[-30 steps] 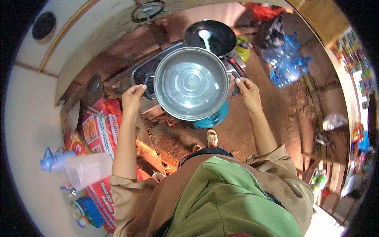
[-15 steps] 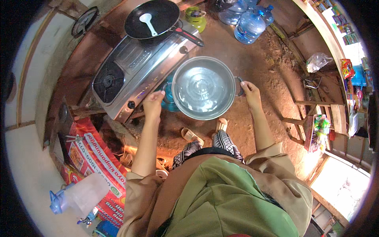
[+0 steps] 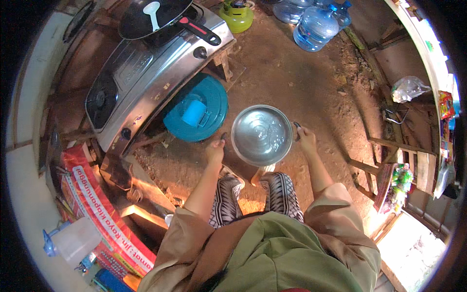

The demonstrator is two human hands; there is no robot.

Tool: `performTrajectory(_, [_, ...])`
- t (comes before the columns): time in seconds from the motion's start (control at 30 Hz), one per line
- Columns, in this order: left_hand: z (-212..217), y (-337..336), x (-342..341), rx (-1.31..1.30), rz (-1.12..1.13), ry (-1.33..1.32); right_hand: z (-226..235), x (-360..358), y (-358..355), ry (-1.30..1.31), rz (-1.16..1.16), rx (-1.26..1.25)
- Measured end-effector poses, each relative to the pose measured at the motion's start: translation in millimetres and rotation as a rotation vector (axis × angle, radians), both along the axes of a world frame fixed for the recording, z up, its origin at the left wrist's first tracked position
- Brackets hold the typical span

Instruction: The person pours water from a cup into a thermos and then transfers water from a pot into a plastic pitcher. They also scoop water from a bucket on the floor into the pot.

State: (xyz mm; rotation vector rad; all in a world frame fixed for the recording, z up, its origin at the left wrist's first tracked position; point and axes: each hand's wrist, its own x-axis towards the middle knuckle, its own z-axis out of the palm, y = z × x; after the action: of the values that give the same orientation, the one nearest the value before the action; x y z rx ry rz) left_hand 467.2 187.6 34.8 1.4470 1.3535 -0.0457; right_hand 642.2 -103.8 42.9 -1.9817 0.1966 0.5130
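A round metal pot (image 3: pixel 261 141) with shiny clear liquid in it hangs level over the dirt floor, in front of my feet. My left hand (image 3: pixel 215 152) is closed round its dark left handle, and my right hand (image 3: pixel 306 138) grips the dark handle on the opposite side. Just beyond my left hand, on the floor beside the stove, is a round teal tub (image 3: pixel 219 97) with a light blue dipper (image 3: pixel 194 114) in it.
A two-burner steel stove (image 3: pixel 160 73) stands at left. On it sits a black frying pan (image 3: pixel 134 22) with a white spatula (image 3: pixel 152 14). A green gas cylinder (image 3: pixel 237 18) and large blue water jugs (image 3: pixel 316 29) stand behind. Wooden shelving (image 3: pixel 423 170) lines the right.
Both hands have lowered the pot, drawing it toward my feet and slightly right. The view has shifted, so the teal tub and blue dipper now show more fully.
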Motion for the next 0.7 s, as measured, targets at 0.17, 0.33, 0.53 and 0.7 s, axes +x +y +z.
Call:
performTrajectory(0.17, [-129, -14, 0, -0.119, 0.059, -0.146, -132, 24, -14, -0.053, 0.070, -0.098])
performTrajectory(0.33, [-243, -12, 4, -0.089, 0.073, -0.133, -208, 50, 20, -0.139, 0.152, -0.269])
performTrajectory(0.53, [-297, 11, 35, 0.137, -0.150, -0.079, -324, 88, 53, -0.183, 0.137, -0.418])
performTrajectory(0.7, [-378, 35, 41, -0.227, -0.010, -0.141, -378, 107, 80, -0.147, 0.167, -0.404])
